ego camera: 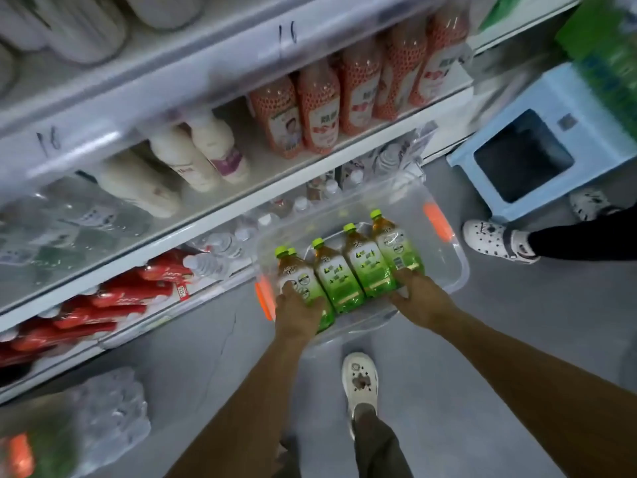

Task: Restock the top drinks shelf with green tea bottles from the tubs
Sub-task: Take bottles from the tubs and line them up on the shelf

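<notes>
Two hands' grip closed on green-capped, green-labelled plastic tea bottles [348, 270]: left hand [299, 313] curled round the end bottle, right hand [423, 298] round the other end, squeezing the row together inside the clear plastic tub [455, 270] on the floor, seemingly for one lift

Blurring out top-shelf white containers [79, 25]; hiding btm of green tea bottles [344, 274] behind hands; cropping orange-lidded tub [20, 457] at btm-left corner.
</notes>
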